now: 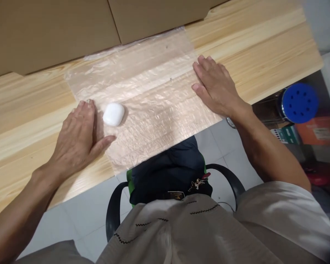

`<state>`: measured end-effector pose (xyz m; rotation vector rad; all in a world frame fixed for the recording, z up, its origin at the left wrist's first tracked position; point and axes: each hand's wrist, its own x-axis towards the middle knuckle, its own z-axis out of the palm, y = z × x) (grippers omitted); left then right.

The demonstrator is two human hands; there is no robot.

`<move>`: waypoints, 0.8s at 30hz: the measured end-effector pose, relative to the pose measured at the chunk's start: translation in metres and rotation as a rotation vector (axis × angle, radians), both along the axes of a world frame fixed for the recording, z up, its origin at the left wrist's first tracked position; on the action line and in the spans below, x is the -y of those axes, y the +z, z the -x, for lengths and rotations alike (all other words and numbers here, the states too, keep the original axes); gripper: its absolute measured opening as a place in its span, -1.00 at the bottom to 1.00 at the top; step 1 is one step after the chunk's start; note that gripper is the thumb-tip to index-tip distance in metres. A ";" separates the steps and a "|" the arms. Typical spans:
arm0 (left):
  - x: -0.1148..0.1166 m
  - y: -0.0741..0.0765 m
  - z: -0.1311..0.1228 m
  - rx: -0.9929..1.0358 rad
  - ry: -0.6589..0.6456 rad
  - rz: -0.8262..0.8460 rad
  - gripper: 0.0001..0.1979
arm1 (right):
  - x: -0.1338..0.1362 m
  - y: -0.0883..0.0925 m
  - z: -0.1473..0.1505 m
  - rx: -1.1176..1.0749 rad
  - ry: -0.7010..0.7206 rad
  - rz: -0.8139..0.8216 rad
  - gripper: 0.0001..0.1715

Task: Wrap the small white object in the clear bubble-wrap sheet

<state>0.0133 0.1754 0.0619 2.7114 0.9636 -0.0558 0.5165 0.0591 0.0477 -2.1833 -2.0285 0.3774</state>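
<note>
A sheet of clear, wrinkled plastic film [154, 106] lies spread over the wooden table, its near edge along the table's front edge. On its left part rests a small white rounded case [113, 114]. My left hand [78, 134] lies flat at the film's left edge, just left of the white case and apart from it, thumb stretched out below the case. Flat at the film's right edge is my right hand [216, 86], fingers pointing away from me and thumb apart. Neither hand holds anything.
Brown cardboard [60, 33] stands along the back of the wooden table [264, 44]. Below the table's right end are a blue round lid with holes [299, 102] and an orange box [319, 130]. A chair armrest [117, 209] is beside my lap.
</note>
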 end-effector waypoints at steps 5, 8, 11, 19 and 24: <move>0.013 -0.001 0.009 0.078 0.053 0.049 0.05 | 0.002 -0.006 -0.003 0.091 0.069 -0.019 0.00; 0.018 -0.004 0.016 0.135 0.041 0.065 0.06 | 0.003 -0.006 0.000 0.102 0.047 -0.002 -0.04; 0.019 -0.005 0.022 0.164 0.035 0.064 0.06 | 0.004 -0.002 0.005 0.111 -0.010 0.045 -0.05; 0.011 -0.010 0.032 0.169 -0.010 -0.010 0.09 | 0.001 -0.005 0.006 0.081 -0.025 0.028 -0.04; 0.006 -0.014 0.031 0.167 -0.025 -0.049 -0.07 | -0.004 -0.006 0.008 0.060 -0.007 -0.004 -0.02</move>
